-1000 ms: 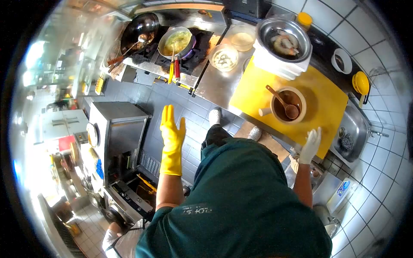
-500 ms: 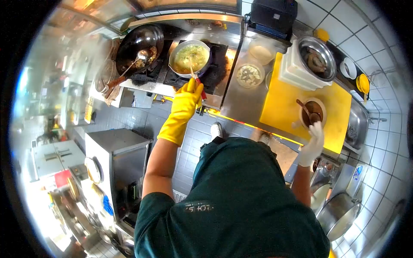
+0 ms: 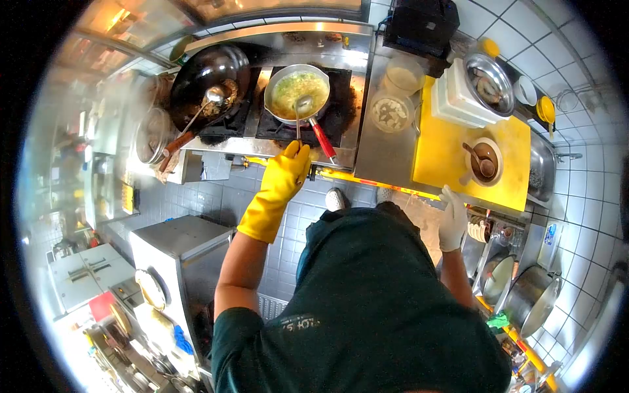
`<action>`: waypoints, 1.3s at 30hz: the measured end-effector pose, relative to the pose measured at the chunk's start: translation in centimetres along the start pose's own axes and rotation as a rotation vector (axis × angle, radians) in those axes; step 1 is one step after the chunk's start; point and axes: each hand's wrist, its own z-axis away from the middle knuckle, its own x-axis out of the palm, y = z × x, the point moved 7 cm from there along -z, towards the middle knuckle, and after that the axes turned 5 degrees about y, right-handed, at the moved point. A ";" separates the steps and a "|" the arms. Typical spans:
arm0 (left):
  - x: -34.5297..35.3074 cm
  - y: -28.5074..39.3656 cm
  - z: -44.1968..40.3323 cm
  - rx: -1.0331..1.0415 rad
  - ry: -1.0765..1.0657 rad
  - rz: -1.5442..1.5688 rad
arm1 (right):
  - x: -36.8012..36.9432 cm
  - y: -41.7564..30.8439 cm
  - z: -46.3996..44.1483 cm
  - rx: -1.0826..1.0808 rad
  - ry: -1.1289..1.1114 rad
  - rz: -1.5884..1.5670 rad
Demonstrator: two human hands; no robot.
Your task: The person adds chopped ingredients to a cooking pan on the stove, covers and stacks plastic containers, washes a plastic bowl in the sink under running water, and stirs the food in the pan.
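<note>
Our left hand (image 3: 285,171), fingers gripping the ladle (image 3: 304,103), could tip the pan (image 3: 280,117) by tugging, with our right hand (image 3: 451,224) open-fingered near the tabletop (image 3: 388,161) front edge, not steadying it.

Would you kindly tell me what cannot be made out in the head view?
In the head view:
Handle end of the ladle: hidden inside the left hand.
Any flame beneath the pan: blocked by the pan.
Far-left background: blurred, washed out by glare.
</note>
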 end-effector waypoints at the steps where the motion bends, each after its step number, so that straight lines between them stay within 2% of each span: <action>1: 0.3 -0.1 -0.1 -0.016 -0.003 -0.024 | 0.1 -0.4 -0.6 -0.025 -0.014 -0.002; 4: 0.9 0.1 -0.5 -0.063 -0.015 -0.066 | 0.2 -1.2 -2.1 -0.070 -0.040 -0.019; 7: -1.4 1.3 -0.7 -0.022 0.155 -0.067 | 0.4 -1.2 -3.2 -0.065 -0.052 -0.053; 8: -1.0 1.3 -0.2 -0.097 0.077 -0.082 | 0.2 -1.2 -3.4 -0.062 -0.059 -0.052; 12: 0.8 2.0 0.8 -0.114 -0.077 -0.091 | 0.1 -0.6 -3.6 -0.058 -0.082 -0.019; 16: 2.5 0.2 -0.5 -0.108 -0.029 -0.159 | 0.2 0.6 -3.8 -0.056 -0.136 -0.061; 19: 0.0 2.3 -1.7 -0.054 0.075 -0.213 | -0.2 1.5 -4.5 -0.092 -0.129 -0.074; 21: -0.5 3.6 -1.4 -0.134 -0.032 -0.263 | -0.5 2.9 -4.5 -0.107 -0.082 -0.074; 23: -0.2 4.1 -1.1 -0.042 0.033 -0.214 | -0.5 2.6 -4.8 -0.099 -0.073 -0.094; 25: 2.3 1.5 -1.0 -0.118 -0.108 -0.194 | -0.4 3.1 -4.4 -0.043 -0.092 -0.086; 26: 2.9 0.5 -1.4 -0.088 -0.112 -0.238 | -0.1 3.3 -4.3 -0.037 -0.110 -0.099; 29: 3.2 -1.4 -2.5 -0.188 -0.117 -0.287 | 0.1 3.2 -4.7 -0.035 -0.130 -0.117; 30: 2.5 -0.9 -2.9 -0.173 -0.017 -0.275 | -0.1 2.9 -4.7 -0.042 -0.123 -0.111; 33: 4.2 -2.2 -2.3 -0.180 0.012 -0.300 | -0.3 3.2 -4.7 0.012 -0.096 -0.149; 34: 4.7 -2.3 -2.0 -0.210 -0.048 -0.306 | -0.3 3.7 -4.7 0.039 -0.082 -0.171; 39: -0.1 3.5 -3.5 -0.192 -0.049 -0.134 | -1.5 4.7 -4.4 -0.057 -0.011 -0.070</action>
